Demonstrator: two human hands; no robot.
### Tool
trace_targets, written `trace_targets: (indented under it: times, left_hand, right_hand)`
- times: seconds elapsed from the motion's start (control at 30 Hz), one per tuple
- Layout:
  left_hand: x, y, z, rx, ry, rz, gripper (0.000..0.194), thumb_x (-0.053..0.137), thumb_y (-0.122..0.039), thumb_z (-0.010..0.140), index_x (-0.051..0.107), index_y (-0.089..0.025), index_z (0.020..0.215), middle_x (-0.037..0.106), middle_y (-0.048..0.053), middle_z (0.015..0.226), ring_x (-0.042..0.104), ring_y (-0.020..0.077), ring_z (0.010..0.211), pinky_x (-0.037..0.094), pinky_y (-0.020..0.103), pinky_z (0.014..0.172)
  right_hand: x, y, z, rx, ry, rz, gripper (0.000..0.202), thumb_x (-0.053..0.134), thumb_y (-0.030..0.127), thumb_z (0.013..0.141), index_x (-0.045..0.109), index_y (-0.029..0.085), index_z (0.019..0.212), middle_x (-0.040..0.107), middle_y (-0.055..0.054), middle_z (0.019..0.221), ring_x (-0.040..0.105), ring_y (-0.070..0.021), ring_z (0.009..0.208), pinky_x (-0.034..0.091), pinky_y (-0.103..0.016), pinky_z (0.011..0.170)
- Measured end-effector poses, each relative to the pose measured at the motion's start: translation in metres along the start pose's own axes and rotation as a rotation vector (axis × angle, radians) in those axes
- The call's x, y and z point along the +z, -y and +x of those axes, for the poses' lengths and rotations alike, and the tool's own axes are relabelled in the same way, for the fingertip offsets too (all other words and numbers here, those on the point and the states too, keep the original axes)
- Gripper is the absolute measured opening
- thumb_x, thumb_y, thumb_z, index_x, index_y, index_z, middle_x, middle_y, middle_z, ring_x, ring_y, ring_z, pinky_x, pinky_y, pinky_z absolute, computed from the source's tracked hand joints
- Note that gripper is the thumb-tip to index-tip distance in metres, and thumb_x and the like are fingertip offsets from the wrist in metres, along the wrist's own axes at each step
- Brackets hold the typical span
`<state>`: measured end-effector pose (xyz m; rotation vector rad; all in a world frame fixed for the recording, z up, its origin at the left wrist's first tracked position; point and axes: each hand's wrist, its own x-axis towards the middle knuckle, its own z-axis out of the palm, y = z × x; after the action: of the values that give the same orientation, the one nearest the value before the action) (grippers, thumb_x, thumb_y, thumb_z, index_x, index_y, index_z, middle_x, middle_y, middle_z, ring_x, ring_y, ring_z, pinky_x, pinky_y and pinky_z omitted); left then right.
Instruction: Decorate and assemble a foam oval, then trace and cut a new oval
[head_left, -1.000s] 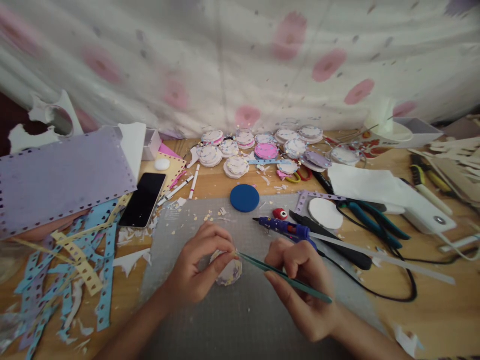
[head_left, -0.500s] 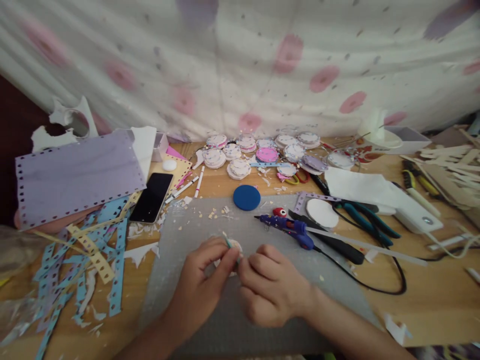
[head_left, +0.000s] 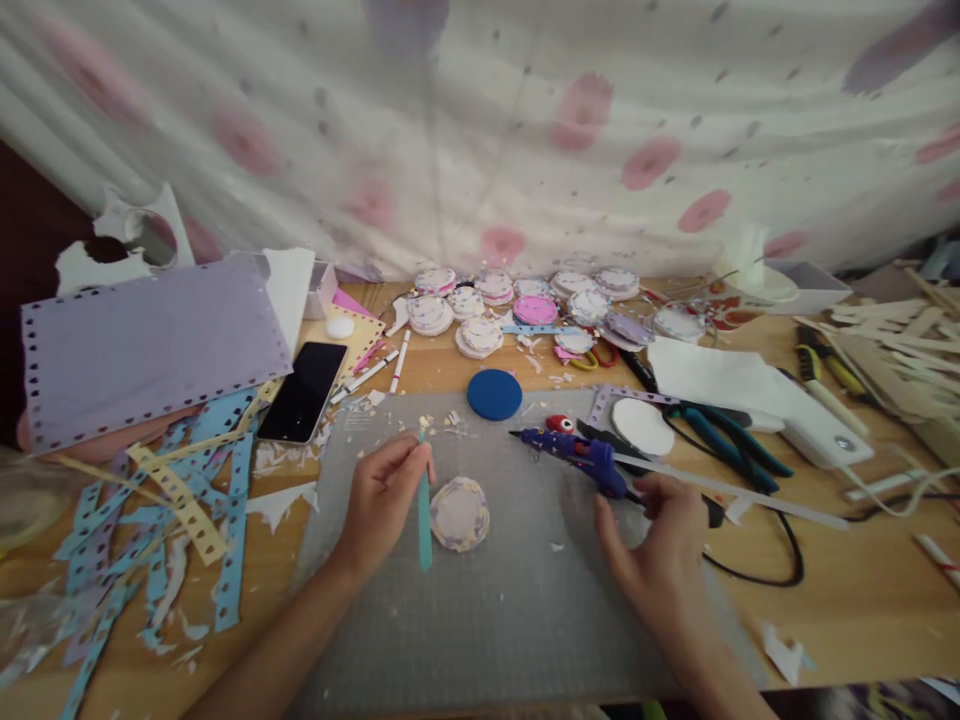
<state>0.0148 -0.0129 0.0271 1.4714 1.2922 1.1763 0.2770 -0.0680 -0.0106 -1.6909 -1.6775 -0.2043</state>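
My left hand [head_left: 390, 490] pinches a flat teal stick [head_left: 425, 525] held upright, with small pale bits at its top end. Just right of it, a round white disc with a scalloped, speckled edge [head_left: 460, 514] lies on the grey cutting mat [head_left: 517, 630]. My right hand [head_left: 652, 550] has its thumb and fingers apart beside the handle end of a dark blue glue gun [head_left: 570, 455]. A long white glue stick [head_left: 735, 490] sticks out from the back of the gun. Whether my right fingers touch the gun I cannot tell.
A blue disc [head_left: 494, 394] and a white disc [head_left: 643, 427] lie beyond my hands. Several decorated discs [head_left: 480, 337] stand along the back. Teal pliers [head_left: 739, 445] lie at right, a phone [head_left: 303, 392] and paper strips [head_left: 236, 530] at left. The gun's black cord [head_left: 780, 580] loops right.
My hands have moved apart. The scalloped disc, earlier between my fingers, now lies on the mat. My right hand has moved right to the glue gun and opened; my left still has the teal stick.
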Motion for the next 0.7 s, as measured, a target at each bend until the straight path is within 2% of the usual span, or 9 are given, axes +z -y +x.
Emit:
trace_targets:
  times: [0.1, 0.2, 0.3, 0.37, 0.47, 0.7]
  left_hand:
    - [0.006, 0.010, 0.003, 0.031, 0.079, -0.032, 0.037, 0.045, -0.031, 0.091, 0.048, -0.019, 0.056, 0.045, -0.002, 0.060, 0.047, 0.0138, 0.064, 0.037, 0.027, 0.065]
    - [0.007, 0.012, 0.003, 0.072, 0.179, -0.009, 0.037, 0.044, -0.029, 0.091, 0.048, -0.018, 0.056, 0.046, -0.001, 0.060, 0.047, 0.0139, 0.063, 0.037, 0.027, 0.064]
    - [0.004, 0.011, 0.000, 0.112, 0.219, 0.032, 0.037, 0.043, -0.025, 0.091, 0.047, -0.018, 0.054, 0.045, -0.001, 0.059, 0.046, 0.0140, 0.064, 0.037, 0.027, 0.064]
    - [0.003, 0.012, -0.001, 0.129, 0.229, 0.052, 0.036, 0.044, -0.021, 0.090, 0.046, -0.018, 0.054, 0.044, -0.002, 0.059, 0.046, 0.0136, 0.064, 0.037, 0.027, 0.066]
    - [0.003, 0.014, -0.003, 0.157, 0.254, 0.060, 0.035, 0.044, -0.017, 0.090, 0.044, -0.018, 0.054, 0.042, -0.002, 0.059, 0.046, 0.0129, 0.064, 0.036, 0.027, 0.067]
    - [0.007, 0.020, -0.004, 0.224, 0.322, 0.043, 0.033, 0.043, -0.012, 0.088, 0.033, -0.018, 0.057, 0.034, -0.004, 0.059, 0.039, 0.0119, 0.062, 0.033, 0.028, 0.068]
  right_hand:
    - [0.016, -0.007, 0.003, -0.076, 0.129, -0.175, 0.031, 0.049, 0.038, 0.088, 0.046, 0.013, 0.106, 0.052, -0.013, 0.091, 0.049, -0.0303, 0.086, 0.041, -0.044, 0.073]
    - [0.033, -0.008, 0.008, -0.117, 0.183, -0.217, 0.025, 0.042, 0.034, 0.092, 0.049, 0.012, 0.101, 0.056, -0.014, 0.086, 0.052, -0.0304, 0.084, 0.044, -0.044, 0.071]
    - [0.041, -0.002, 0.020, -0.100, 0.162, -0.089, 0.030, 0.046, 0.038, 0.089, 0.052, 0.012, 0.101, 0.060, -0.014, 0.086, 0.057, -0.0285, 0.079, 0.047, -0.042, 0.070]
    - [0.043, 0.005, 0.029, -0.013, 0.125, 0.041, 0.032, 0.056, 0.042, 0.083, 0.055, 0.014, 0.099, 0.063, -0.011, 0.083, 0.059, -0.0245, 0.070, 0.049, -0.037, 0.064]
    - [0.044, 0.016, 0.035, 0.086, 0.044, 0.183, 0.022, 0.061, 0.038, 0.077, 0.058, 0.018, 0.086, 0.064, -0.004, 0.070, 0.056, -0.0180, 0.053, 0.048, -0.030, 0.053]
    - [0.046, 0.021, 0.026, 0.029, 0.067, 0.335, 0.009, 0.060, 0.028, 0.074, 0.054, 0.020, 0.075, 0.061, -0.001, 0.067, 0.059, -0.0157, 0.055, 0.049, -0.026, 0.052]
